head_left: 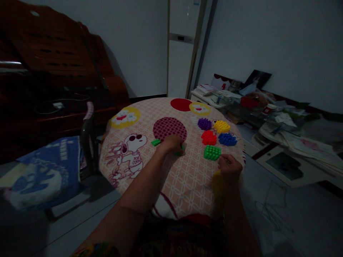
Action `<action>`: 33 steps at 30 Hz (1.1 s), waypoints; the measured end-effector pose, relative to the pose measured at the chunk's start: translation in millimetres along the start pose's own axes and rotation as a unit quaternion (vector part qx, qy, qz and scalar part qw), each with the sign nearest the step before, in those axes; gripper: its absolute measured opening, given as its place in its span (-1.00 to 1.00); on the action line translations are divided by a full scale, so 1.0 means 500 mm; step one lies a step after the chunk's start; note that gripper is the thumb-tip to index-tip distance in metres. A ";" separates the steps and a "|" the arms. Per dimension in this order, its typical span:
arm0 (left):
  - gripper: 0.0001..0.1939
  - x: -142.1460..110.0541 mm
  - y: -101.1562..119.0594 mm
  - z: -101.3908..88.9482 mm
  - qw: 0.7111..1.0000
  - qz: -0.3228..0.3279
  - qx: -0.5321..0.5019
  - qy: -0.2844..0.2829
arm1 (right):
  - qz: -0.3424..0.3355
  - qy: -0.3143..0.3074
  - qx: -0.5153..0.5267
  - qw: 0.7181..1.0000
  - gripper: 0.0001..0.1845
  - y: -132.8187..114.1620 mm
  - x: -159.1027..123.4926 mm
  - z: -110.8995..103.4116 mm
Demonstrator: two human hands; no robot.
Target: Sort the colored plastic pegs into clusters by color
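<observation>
My left hand (174, 143) is closed over a small green piece (179, 153) at the near edge of a dark-red dotted circle (169, 125) on the tablecloth. Its fingers hide most of that piece. Just left of the hand lies another small green piece (155, 142). Beside the green knobbly cluster (212, 152), my right hand (230, 166) has its fingers pinched together; whatever they may hold is too small or hidden. Beyond it sit red (209, 137), blue (227, 139), purple (204, 124) and yellow (222, 126) clusters of the same knobbly kind.
A round table with a patterned cloth (187, 185) fills the middle. A folding chair with a blue cover (53, 171) stands left, a wooden bench (59, 60) behind it. To the right, a cluttered low cabinet (284, 157) holds papers and bags.
</observation>
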State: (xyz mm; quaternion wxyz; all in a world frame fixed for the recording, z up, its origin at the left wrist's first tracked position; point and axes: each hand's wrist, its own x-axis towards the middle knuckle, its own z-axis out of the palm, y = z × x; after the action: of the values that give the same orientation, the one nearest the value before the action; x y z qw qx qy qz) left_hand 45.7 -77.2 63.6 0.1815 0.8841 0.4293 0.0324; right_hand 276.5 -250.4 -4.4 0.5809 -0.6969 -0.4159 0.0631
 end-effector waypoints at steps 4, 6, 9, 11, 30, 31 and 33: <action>-0.84 0.013 0.011 0.018 0.975 0.087 -0.204 -0.015 | 0.019 -0.010 0.035 0.999 -0.72 -0.033 -0.005 0.000; -0.84 0.015 0.030 0.029 0.926 0.130 -0.349 -0.062 | 0.028 -0.038 0.058 0.997 -0.70 -0.053 -0.009 0.001; -0.72 0.013 0.067 0.049 0.846 0.183 -0.486 -0.126 | 0.036 -0.098 0.093 0.990 -0.65 -0.078 -0.017 0.004; -0.65 0.012 0.088 0.061 0.818 0.198 -0.523 -0.131 | 0.047 -0.120 0.113 0.985 -0.62 -0.088 -0.021 0.006; -0.72 0.017 0.098 0.070 0.811 0.185 -0.553 -0.051 | 0.200 -0.032 0.190 0.961 -0.54 -0.040 0.006 -0.079; -0.72 0.018 0.098 0.070 0.812 0.182 -0.553 -0.053 | 0.208 -0.035 0.173 0.962 -0.55 -0.032 0.001 -0.076; -0.72 0.020 0.096 0.070 0.816 0.177 -0.548 -0.053 | 0.201 -0.039 0.116 0.972 -0.59 -0.016 -0.007 -0.072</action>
State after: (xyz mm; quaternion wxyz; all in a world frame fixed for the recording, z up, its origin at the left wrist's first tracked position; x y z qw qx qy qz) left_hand 95.3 -107.2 46.6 0.6498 0.6994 0.1664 0.2466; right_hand 290.8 -279.9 12.6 0.6165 -0.6914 -0.2790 0.2533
